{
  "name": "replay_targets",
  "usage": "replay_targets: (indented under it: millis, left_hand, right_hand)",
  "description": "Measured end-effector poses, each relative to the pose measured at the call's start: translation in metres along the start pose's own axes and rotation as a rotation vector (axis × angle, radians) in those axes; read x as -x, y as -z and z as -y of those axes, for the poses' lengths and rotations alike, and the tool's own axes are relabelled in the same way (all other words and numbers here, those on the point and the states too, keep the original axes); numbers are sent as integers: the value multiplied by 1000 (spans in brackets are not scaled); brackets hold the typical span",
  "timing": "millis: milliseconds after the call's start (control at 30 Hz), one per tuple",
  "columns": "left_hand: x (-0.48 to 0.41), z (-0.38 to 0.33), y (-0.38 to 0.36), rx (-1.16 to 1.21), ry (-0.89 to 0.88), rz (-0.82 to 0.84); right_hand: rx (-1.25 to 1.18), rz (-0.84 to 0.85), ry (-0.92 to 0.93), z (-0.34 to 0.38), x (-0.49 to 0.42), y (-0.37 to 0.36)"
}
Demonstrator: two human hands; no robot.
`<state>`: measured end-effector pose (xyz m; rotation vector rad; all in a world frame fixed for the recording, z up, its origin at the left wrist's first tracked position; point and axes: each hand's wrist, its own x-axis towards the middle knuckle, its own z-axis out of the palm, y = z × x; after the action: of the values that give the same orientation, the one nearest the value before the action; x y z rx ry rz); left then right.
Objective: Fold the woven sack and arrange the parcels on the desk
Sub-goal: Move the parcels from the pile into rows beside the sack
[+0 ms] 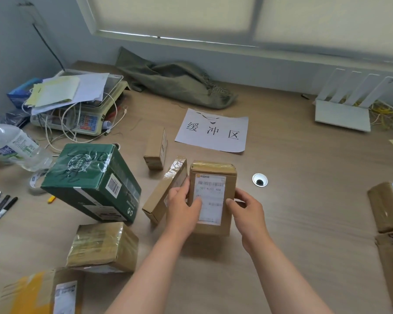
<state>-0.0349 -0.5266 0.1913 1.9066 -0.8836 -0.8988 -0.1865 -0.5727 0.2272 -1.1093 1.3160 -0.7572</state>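
Both hands, the left hand (183,208) and right hand (247,210), are gripping a brown cardboard parcel with a white label (212,196) above the wooden table (304,211); the crumpled green woven sack (175,81) is lying by the far wall.

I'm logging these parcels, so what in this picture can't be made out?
Head view:
- Label on the held parcel: print blurred, left hand and right hand thumbs cover parts.
- Right-edge parcel: cut by frame edge.
- Scale: top under papers.
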Motion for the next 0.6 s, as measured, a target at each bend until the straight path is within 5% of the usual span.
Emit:
replay_targets:
  millis: [400,600]
  left_hand:
    - [70,-31,32,487,-90,117]
    - [110,-35,38,483,-130,167]
  right_hand:
    - [-117,204,35,26,86,35]
    - [-165,187,106,28,136,39]
